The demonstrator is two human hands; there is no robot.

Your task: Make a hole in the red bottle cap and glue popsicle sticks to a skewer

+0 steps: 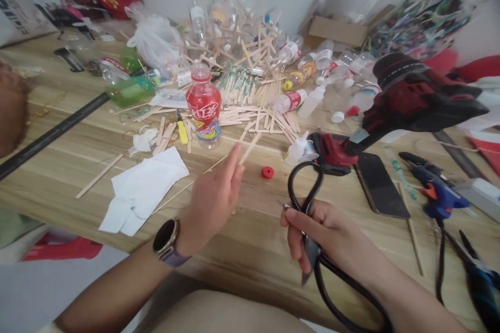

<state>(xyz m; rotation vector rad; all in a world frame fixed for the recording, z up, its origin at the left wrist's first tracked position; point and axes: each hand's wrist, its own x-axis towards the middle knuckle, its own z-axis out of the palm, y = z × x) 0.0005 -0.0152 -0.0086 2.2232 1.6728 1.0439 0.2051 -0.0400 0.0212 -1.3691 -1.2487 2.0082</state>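
My left hand (213, 195), a watch (166, 239) on its wrist, reaches over the table with fingers stretched out. Just past its fingertips is a flat wooden stick (250, 149); whether they touch, I cannot tell. My right hand (322, 234) is closed around scissors with large black loop handles (292, 182), blades pointing down toward me. A small metal tip (284, 206) shows at the thumb, its kind unclear. Between and beyond my hands lies a red bottle cap (267, 172) with a dark centre. A capless plastic bottle with a red label (203, 106) stands beyond my left hand.
White paper (144, 187) lies left. Sticks and plastic bottles (289, 101) crowd the back. Right are a red-black power drill (414, 93), a phone (383, 184), a blue glue gun (437, 192) and pliers (478, 270). Another person's hand (11, 109) is at the left edge.
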